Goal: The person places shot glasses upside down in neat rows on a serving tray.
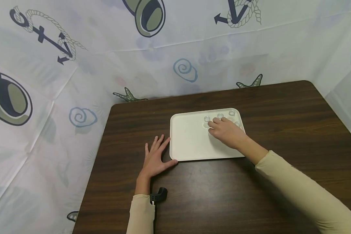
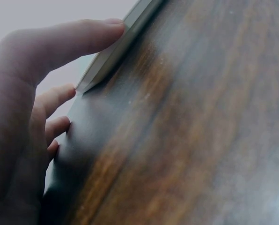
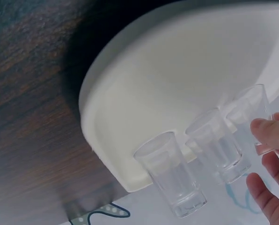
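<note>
Small clear shot glasses (image 1: 220,115) stand mouth down at the far right of a white tray (image 1: 187,138). Three show in a row in the right wrist view, the near-corner glass (image 3: 170,176), the middle glass (image 3: 219,145) and the end glass (image 3: 247,110). My right hand (image 1: 226,131) reaches over the tray with bent fingers, and its thumb and a finger pinch the end glass; its fingertips are partly out of view there. My left hand (image 1: 155,161) lies spread at the tray's left end, its thumb and index finger touching the rim.
The tray lies on a dark wood-grain table (image 1: 199,191). Behind and to the left hangs a pale cloth (image 1: 128,71) with anchors, shells and starfish. A black wrist device (image 1: 159,195) sits on my left forearm, below the sleeve's end.
</note>
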The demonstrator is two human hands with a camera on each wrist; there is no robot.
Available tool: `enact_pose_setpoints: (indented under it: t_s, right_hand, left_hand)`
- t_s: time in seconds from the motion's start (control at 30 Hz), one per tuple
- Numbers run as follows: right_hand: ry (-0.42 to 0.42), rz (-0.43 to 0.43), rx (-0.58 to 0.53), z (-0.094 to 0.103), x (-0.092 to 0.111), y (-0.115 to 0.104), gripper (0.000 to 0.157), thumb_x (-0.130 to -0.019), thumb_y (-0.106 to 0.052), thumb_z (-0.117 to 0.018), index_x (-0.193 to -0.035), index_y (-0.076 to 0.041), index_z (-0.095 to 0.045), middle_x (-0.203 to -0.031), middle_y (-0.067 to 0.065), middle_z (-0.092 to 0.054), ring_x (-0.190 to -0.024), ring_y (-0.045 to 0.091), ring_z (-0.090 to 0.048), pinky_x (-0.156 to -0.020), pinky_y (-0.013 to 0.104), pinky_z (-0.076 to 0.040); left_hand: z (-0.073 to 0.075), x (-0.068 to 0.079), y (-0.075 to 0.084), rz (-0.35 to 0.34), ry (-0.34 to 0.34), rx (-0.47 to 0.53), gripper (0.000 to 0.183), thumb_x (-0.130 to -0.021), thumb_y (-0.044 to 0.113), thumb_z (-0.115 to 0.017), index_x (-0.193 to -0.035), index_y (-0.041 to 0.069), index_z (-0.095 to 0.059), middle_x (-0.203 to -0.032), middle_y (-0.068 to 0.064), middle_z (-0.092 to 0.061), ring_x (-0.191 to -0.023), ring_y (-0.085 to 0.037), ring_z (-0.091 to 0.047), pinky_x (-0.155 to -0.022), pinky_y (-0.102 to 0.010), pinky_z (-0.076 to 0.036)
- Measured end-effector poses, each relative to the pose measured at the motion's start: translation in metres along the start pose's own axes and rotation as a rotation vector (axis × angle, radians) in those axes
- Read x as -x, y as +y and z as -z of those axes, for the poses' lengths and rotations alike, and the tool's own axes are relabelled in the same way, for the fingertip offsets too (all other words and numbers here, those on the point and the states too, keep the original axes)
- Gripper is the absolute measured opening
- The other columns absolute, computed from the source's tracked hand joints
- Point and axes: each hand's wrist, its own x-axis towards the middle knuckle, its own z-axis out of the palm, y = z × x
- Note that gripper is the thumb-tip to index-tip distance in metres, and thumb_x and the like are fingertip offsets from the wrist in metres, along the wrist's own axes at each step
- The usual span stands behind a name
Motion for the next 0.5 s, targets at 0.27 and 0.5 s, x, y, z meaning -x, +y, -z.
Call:
enact_pose_setpoints:
  t_s: [0.27, 0.5]
  right_hand:
    - [0.041, 0.019, -0.046, -0.0011, -0.0039, -0.002, 0.013, -0.079, 0.001, -0.072, -0.084, -0.01, -0.065, -0.096, 0.006, -0.056, -0.086, 0.024, -0.051, -0.068, 0.036, -0.044]
    - [0.044, 0.038, -0.04, -0.0039, -0.006, -0.0048, 0.014, -0.079, 0.0, -0.072, -0.085, -0.011, -0.066, -0.1, 0.007, -0.058, -0.089, 0.024, -0.051, -0.068, 0.036, -0.044]
  left_hand:
    - [-0.0001, 0.0001, -0.001, -0.004, 0.006, 0.001, 0.097, -0.071, 0.079, -0.058, -0.151, 0.035, -0.027, -0.159, -0.002, -0.021, -0.147, -0.028, -0.011, -0.108, -0.068, 0.0]
    - [-0.001, 0.0003, -0.0017, -0.006, 0.003, -0.003, 0.097, -0.071, 0.079, -0.058, -0.151, 0.034, -0.027, -0.159, -0.002, -0.02, -0.147, -0.027, -0.011, -0.108, -0.068, 0.0]
